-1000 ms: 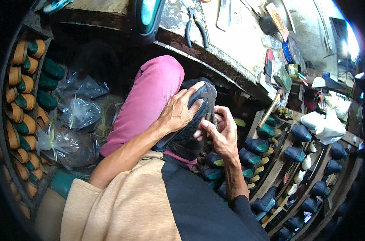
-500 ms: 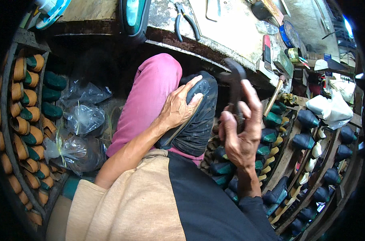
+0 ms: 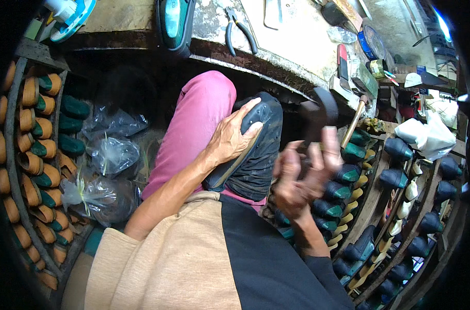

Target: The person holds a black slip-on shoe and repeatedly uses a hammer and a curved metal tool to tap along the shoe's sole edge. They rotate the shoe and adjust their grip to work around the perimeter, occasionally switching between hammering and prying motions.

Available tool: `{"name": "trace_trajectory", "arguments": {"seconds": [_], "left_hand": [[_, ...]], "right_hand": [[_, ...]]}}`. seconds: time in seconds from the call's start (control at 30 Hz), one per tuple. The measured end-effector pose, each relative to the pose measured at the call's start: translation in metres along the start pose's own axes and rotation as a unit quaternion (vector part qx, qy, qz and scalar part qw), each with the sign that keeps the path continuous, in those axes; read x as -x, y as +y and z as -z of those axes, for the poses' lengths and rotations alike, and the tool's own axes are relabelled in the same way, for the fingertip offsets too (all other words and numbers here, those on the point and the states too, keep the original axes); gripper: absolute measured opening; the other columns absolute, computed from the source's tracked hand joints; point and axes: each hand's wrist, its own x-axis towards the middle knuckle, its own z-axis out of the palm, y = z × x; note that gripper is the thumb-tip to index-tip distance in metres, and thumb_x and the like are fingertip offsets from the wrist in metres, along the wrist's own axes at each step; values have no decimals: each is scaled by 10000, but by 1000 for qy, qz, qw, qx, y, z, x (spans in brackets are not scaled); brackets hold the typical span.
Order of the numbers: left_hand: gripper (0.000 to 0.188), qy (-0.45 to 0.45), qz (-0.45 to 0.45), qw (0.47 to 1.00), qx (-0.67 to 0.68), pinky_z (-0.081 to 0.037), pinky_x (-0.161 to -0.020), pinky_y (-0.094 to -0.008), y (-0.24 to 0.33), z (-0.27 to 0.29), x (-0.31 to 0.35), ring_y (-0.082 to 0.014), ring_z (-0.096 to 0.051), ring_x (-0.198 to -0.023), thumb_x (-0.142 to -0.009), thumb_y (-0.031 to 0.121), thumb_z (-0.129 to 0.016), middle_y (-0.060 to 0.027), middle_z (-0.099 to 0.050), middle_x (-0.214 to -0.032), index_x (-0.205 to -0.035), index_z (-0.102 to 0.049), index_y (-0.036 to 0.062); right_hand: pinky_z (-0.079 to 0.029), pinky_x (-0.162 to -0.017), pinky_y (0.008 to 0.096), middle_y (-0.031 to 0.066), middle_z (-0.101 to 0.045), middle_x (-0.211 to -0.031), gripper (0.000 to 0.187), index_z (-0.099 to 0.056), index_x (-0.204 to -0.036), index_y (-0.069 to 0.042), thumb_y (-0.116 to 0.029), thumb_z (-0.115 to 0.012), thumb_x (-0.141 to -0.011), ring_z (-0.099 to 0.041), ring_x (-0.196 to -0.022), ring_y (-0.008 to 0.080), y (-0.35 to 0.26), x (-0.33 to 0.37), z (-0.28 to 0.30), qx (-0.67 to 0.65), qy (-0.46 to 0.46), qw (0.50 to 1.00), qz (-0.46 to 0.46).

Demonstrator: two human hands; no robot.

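A dark shoe [image 3: 254,118] lies sole-side up, as far as I can tell, along my right thigh, over a black cloth [image 3: 253,175]. My left hand [image 3: 229,135] is closed around its far end, thumb on one side and fingers on the other. Raised to the right of the knee, my right hand [image 3: 305,178] grips a hammer [image 3: 326,106]. Its dark curved head stands above the fingers, apart from the shoe. Motion smears the hammer and fingers, and the handle is mostly hidden in the hand.
Across the front runs a workbench [image 3: 302,49] with pliers [image 3: 237,31], a red-handled knife [image 3: 342,62], another shoe [image 3: 174,26] and a wooden-handled hammer [image 3: 355,121]. Racks of brown-and-green shoes [image 3: 32,150] stand left, near tied plastic bags [image 3: 113,155]. Dark shoes [image 3: 395,178] fill racks at right.
The hammer head has swung to the right and slightly down, while my right wrist has shifted left. My left hand keeps its hold on the shoe.
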Motion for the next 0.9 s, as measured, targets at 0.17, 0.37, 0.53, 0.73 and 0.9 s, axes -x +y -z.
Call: {"name": "trace_trajectory", "arguments": {"seconds": [0.17,0.37,0.53,0.73,0.9], "left_hand": [[738,-7,-6,1000,-1,-542,-1195,-547,2,4,1,-499,-640,-1456,-1077,302,-778,-272,-656,-1589,-1729,-460,164],[834,-13,-11,1000,23,-555,-1180,-530,-1,-1,3,-489,-665,-1428,-1011,240,-813,-301,-664,-1557,-1746,-428,160],[933,13,-18,1000,0,-494,-1251,-536,-5,-2,7,-484,-619,-1469,-950,317,-853,-331,-617,-1586,-1724,-401,56],[970,19,-52,997,58,-505,-1232,-532,-26,11,17,-458,-651,-1419,-915,351,-911,-305,-655,-1511,-1697,-421,53],[1129,2,-74,991,112,-473,-1259,-556,-41,18,25,-471,-620,-1450,-908,315,-931,-300,-642,-1528,-1793,-265,97]], "right_hand": [[-477,-1285,481,312,-554,-1679,714,-430,-1709,21,125,-624,-1030,-574,-1567,423,27,11,-29,-47,-148,982,-107],[-524,-1208,446,196,-638,-1638,722,-490,-1703,-29,109,-665,-1016,-647,-1469,296,43,-7,-12,-36,-165,974,-149],[-513,-1204,453,251,-684,-1561,626,-580,-1626,-18,58,-556,-1005,-670,-1426,348,143,-82,6,20,-21,995,-97],[-519,-1201,478,269,-715,-1466,642,-611,-1594,-21,-92,-615,-956,-672,-1410,406,237,-161,20,204,-73,976,-31],[-565,-956,603,355,-630,-1332,743,-497,-1717,-151,-304,-733,-1029,-693,-1145,540,278,-177,17,447,-122,883,-76]]}}
